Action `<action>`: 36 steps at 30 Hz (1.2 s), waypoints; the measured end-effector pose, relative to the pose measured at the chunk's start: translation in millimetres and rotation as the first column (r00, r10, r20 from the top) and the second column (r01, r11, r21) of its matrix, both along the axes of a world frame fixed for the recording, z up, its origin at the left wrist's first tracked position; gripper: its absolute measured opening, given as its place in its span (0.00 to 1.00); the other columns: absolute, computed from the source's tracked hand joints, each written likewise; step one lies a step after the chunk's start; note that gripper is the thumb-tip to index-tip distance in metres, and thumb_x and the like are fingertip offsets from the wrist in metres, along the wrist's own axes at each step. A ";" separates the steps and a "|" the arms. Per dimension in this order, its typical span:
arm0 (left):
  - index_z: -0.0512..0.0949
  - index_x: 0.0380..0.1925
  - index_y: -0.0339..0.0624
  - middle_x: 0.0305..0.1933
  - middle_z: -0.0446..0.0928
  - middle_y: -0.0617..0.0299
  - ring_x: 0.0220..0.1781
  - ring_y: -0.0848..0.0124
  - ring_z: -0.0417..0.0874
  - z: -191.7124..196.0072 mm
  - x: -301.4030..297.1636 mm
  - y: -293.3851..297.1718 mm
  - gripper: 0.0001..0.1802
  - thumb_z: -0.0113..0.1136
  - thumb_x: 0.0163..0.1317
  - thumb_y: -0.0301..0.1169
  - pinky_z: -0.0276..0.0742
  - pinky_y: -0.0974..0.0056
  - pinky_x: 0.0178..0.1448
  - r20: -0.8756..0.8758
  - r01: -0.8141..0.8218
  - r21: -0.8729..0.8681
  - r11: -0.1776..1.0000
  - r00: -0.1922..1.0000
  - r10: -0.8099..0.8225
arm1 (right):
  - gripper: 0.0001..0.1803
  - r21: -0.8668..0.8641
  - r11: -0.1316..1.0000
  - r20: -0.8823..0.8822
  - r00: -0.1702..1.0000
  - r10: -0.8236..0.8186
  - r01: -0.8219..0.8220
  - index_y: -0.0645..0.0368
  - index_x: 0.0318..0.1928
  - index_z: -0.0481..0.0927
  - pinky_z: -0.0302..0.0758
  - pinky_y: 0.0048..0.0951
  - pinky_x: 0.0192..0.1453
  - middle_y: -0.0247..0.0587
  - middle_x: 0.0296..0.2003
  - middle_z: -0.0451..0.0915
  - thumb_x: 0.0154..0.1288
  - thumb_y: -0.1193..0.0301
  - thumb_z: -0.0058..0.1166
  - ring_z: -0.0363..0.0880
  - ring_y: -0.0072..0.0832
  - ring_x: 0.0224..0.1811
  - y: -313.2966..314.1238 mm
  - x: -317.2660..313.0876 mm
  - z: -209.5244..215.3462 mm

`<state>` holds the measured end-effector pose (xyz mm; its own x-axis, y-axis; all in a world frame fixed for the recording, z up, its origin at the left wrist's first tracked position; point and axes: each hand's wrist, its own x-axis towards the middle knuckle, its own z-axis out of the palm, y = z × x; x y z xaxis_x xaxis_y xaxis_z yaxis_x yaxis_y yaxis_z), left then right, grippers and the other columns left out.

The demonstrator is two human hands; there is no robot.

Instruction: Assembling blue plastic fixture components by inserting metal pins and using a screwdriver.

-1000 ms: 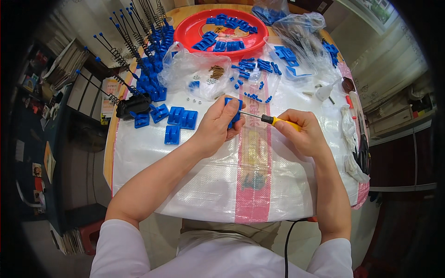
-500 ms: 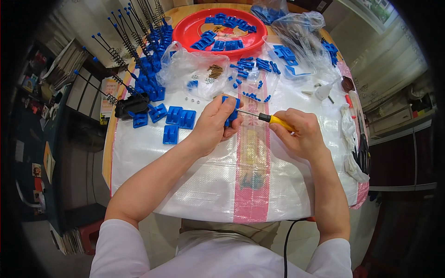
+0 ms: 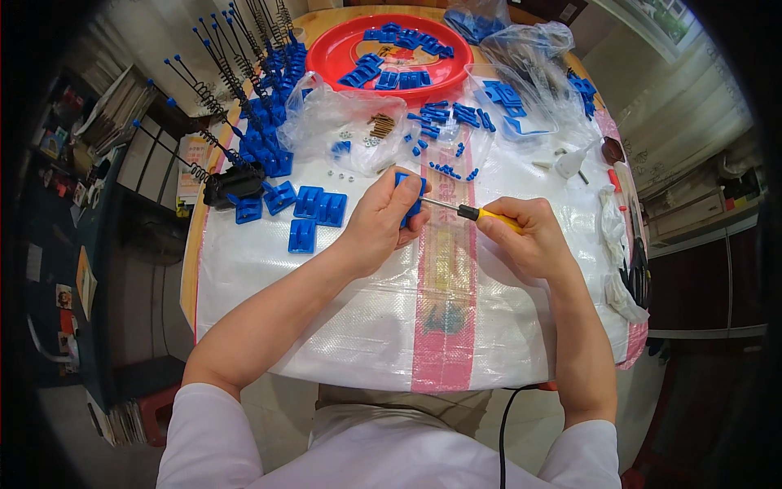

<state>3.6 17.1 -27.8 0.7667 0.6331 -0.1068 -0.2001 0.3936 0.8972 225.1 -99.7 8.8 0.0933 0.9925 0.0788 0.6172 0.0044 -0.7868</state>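
Hands: two, both closed around something.
Left hand (image 3: 376,222): curled tight around a blue plastic part (image 3: 410,202), held just above the desk (image 3: 326,310).
Right hand (image 3: 525,240): wrapped on a yellow-handled screwdriver (image 3: 468,213), tip touching the part.
Part: small, bright blue, mostly hidden by fingers; shape hard to make out.
Loose blue blocks (image 3: 314,208): about five, left of the hands.
Red tray (image 3: 342,50): one, holding more blue pieces, too many to count.

Both forearms reach forward, bare below white sleeves. The left hand (image 3: 376,218) is curled closed; the right hand (image 3: 521,240) seems fisted, knuckles up.
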 end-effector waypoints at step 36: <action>0.69 0.51 0.46 0.26 0.69 0.66 0.19 0.81 0.60 2.1 -1.5 -0.9 0.18 0.46 0.82 0.48 0.54 0.74 0.23 0.002 0.003 0.027 1.000 1.000 -0.003 | 0.12 0.103 0.995 0.045 0.999 0.014 -0.018 0.67 0.40 0.87 0.74 0.31 0.31 0.46 0.24 0.82 0.67 0.68 0.65 0.78 0.29 0.23 -0.6 -4.2 2.0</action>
<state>2.0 16.2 -25.6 0.7688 0.6334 -0.0886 -0.2004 0.3702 0.9071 220.9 -100.4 10.7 0.0717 0.9802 0.1846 0.6509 0.0943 -0.7533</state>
